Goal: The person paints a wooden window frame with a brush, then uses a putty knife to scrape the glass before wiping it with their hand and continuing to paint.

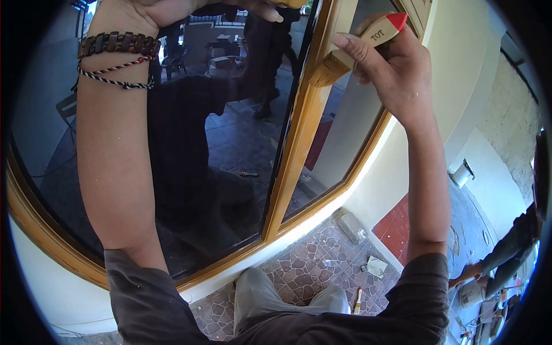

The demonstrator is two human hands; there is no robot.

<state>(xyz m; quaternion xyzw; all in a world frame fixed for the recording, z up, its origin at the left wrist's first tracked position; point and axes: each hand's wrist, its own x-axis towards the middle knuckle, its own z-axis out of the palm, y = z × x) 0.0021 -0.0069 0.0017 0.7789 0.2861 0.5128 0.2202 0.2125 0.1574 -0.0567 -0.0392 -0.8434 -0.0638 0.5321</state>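
The right hand [405,77] has its grip closed round a paintbrush [376,37], the thumb across the pale handle and the red end pointing up and to the right. The bristles [330,70] are at the upright bar of a yellow-brown window frame [293,158], on the right of a large dark glass pane [230,144] full of reflections. The left hand [184,10] is in front of the pane at the far edge of view, partly cut off, so I cannot tell whether its grip holds anything. A second brush [357,302] lies on the stone-patterned floor [299,259] near the person's legs. At far right, another person [512,241] is beside a bucket [472,293].
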